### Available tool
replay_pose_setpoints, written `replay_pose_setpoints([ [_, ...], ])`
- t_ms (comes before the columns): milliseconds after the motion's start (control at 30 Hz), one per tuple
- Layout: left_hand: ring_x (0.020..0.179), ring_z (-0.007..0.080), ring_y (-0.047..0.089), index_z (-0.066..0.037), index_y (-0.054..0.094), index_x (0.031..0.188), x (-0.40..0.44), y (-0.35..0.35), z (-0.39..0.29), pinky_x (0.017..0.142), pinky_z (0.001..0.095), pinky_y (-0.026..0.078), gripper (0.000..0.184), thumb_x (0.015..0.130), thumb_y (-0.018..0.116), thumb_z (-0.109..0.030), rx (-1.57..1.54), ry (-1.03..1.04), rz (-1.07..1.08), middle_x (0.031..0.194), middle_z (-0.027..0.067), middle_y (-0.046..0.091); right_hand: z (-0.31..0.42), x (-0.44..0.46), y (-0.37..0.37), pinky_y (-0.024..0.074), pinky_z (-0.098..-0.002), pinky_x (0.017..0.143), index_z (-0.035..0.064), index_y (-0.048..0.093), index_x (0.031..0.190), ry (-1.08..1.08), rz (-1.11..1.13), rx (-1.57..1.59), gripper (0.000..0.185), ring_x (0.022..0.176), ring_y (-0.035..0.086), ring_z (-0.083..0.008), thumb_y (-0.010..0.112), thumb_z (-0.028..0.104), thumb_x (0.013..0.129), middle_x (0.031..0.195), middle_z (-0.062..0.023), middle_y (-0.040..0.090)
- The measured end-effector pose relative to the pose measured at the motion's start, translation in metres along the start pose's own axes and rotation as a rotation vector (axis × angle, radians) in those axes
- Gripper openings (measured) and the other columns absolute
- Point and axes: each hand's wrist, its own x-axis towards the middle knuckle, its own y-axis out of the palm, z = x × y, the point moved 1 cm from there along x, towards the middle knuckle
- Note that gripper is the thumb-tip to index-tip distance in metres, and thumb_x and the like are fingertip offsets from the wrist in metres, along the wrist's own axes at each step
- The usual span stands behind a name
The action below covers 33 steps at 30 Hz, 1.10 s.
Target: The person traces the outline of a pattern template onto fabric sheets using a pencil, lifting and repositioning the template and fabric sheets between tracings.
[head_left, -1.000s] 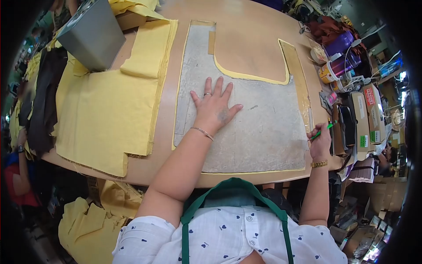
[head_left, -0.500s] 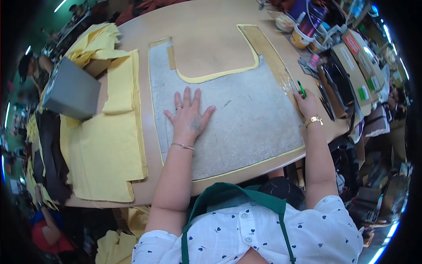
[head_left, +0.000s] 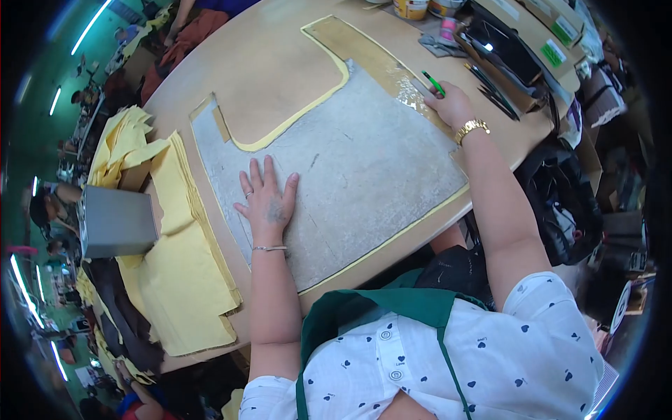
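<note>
My left hand (head_left: 267,203) lies flat with fingers spread on a large grey pattern piece (head_left: 364,168). Yellow fabric (head_left: 406,236) shows as a thin border around the piece's edges. At the piece's right edge, my right hand (head_left: 450,105) is closed around a green pen (head_left: 433,83). Beside that hand, shiny clear tape covers part of a brown strip (head_left: 357,52) along the pattern's right side. The tip of the pen is hidden from view.
Stacked yellow fabric (head_left: 185,294) and a grey metal block (head_left: 117,221) are on the left. Dark pens (head_left: 493,91), an open box (head_left: 500,49) and tubs (head_left: 411,8) stand at the right. People are at the far left.
The view has turned, so the table appears tilted. My right hand has moved up along the pattern's right edge with the green pen. My left hand stays flat on the pattern.
</note>
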Motion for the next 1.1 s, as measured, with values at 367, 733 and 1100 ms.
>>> replay_pose_setpoints([
  [367, 0.129, 0.0322, 0.010, -0.017, 0.027, 0.132, 0.000, 0.002, 0.000, 0.091, 0.0673, 0.011, 0.067, 0.079, 0.039, -0.056, 0.004, -0.009, 0.012, 0.140, 0.0086, 0.016, 0.001, 0.001, 0.000, 0.0431, -0.0343, 0.079, 0.0134, 0.058, 0.095, 0.048, 0.033, -0.040, 0.031, 0.088, 0.057, -0.0257, 0.064, 0.031, 0.071, 0.093, -0.0116, 0.061],
  [733, 0.129, 0.0309, 0.010, -0.012, 0.029, 0.130, -0.004, -0.003, 0.017, 0.093, 0.0649, 0.011, 0.069, 0.077, 0.046, -0.053, -0.183, 0.035, -0.025, 0.139, 0.0109, 0.018, -0.011, 0.012, -0.003, 0.0434, -0.0274, 0.065, 0.0003, 0.055, 0.089, -0.065, 0.078, 0.167, 0.029, 0.070, 0.054, -0.0149, 0.065, 0.020, 0.070, 0.078, -0.0085, 0.059],
  [1100, 0.129, 0.0282, 0.011, -0.009, 0.033, 0.128, -0.013, 0.014, 0.021, 0.095, 0.0635, 0.011, 0.059, 0.081, 0.045, -0.042, -0.378, 0.128, -0.151, 0.138, 0.0099, 0.020, 0.177, -0.049, 0.044, 0.0367, -0.0194, 0.054, 0.0054, 0.052, 0.091, -0.381, 0.362, 0.435, 0.019, 0.063, 0.042, -0.0084, 0.035, 0.007, 0.085, 0.079, -0.0016, 0.046],
])
